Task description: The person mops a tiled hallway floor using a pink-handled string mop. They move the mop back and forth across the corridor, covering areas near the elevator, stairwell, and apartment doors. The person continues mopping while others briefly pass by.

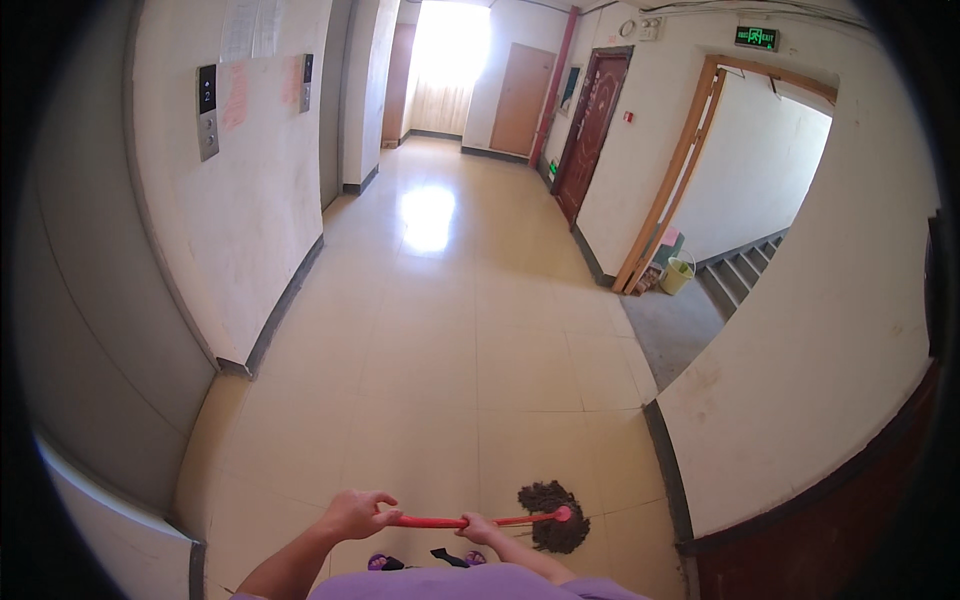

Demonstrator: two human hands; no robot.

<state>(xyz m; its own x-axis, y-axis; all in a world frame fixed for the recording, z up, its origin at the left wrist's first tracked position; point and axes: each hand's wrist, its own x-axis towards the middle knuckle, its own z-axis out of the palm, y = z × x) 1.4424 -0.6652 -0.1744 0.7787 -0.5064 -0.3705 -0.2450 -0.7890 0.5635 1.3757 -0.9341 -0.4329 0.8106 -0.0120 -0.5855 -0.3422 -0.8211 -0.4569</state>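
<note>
A string mop with a red handle [431, 522] crosses in front of me, its dark, wet-looking head [553, 517] spread on the tiled floor [420, 442] to the right. My left hand [362, 514] is at the handle's left end, thumb against it and index finger partly raised. Further along, nearer the mop head, my right hand [477, 528] is wrapped around the handle. Below the handle show my feet in purple sandals [379, 561].
Grey elevator doors [97, 285] stand at left. On the right, an orange-brown door frame [675, 180] opens to stairs [739, 274], with a yellow-green bucket [677, 276] beside them. A dark red door [592, 135] is further along; dark baseboards edge the walls.
</note>
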